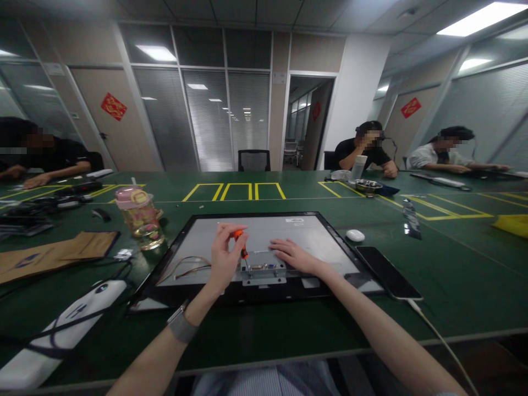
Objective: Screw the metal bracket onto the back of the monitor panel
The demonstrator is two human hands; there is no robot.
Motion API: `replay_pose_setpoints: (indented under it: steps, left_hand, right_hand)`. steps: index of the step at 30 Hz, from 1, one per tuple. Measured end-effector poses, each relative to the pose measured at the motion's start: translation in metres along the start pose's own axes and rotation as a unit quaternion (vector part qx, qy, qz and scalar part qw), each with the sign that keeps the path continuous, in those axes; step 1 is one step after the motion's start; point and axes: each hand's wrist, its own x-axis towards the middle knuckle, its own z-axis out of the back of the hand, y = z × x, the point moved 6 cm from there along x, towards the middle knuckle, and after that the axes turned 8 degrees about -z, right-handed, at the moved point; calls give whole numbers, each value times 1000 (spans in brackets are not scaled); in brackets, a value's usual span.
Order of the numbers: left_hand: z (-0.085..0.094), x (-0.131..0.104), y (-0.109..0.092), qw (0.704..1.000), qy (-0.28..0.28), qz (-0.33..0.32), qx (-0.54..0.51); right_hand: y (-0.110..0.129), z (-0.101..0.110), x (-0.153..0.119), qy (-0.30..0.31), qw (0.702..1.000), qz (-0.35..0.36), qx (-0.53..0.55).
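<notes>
A flat display panel (198, 234) with a black frame and a grey back lies face down on the table. Near its front edge sits a small metal bracket (264, 273) with ports along it. My left hand (226, 250) grips an orange-and-black screwdriver (243, 251), held upright with its tip at the left part of the bracket. With fingers spread, my right hand (297, 256) rests flat on the panel just right of and behind the bracket. A bundle of thin wires (187, 268) runs across the panel left of my left hand.
Left of the panel are a pink-lidded cup (138, 217), a brown paper bag (61, 253) and a white power strip (61, 335). At right lie a white earbud case (355, 235) and a phone (388, 272) with a cable. Several people sit across the green table (264, 330).
</notes>
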Motion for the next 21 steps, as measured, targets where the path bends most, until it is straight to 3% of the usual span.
replay_pose_setpoints:
  steps: [8, 13, 21]
  left_hand:
    - [-3, -2, 2, 995, 17, 65, -71]
    - [-3, 2, -1, 998, 35, 34, -32]
    - [0, 2, 1, 1000, 11, 26, -3]
  right_hand:
    - [6, 3, -1, -1, 1000, -4, -1]
    - [3, 2, -1, -3, 1000, 0, 0]
    - [2, 1, 0, -4, 1000, 0, -2]
